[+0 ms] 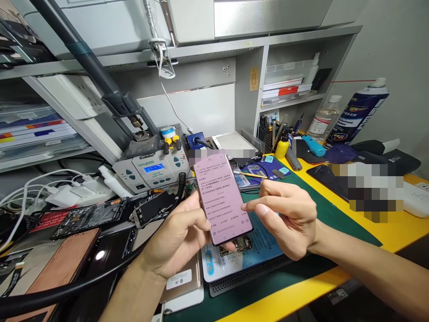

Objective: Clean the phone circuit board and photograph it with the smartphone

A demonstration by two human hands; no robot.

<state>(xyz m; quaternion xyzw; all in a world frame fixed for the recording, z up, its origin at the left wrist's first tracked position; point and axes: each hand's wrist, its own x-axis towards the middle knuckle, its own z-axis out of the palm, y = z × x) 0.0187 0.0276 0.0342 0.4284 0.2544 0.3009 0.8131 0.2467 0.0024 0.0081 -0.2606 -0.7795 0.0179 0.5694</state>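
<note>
My left hand (181,232) is wrapped around a smartphone (221,201), its thumb along the left edge and a fingertip showing under the bottom. The lit pinkish screen carries lines of text too small to read surely. At the phone's right edge is the index fingertip of my right hand (290,219); whether it touches the glass I cannot tell. That hand holds nothing, with index finger and thumb stretched out and the other fingers curled. Below the phone, partly hidden, a small circuit board (236,246) lies on a blue-and-white work pad (264,241).
A soldering station (154,167) with a lit display stands at the back left. Phone parts (90,217) and a black cable (110,273) crowd the left. On the right are a spray can (357,112), a clear bottle (323,118) and a dark phone (326,181). A green mat (348,223) covers the yellow table (402,235).
</note>
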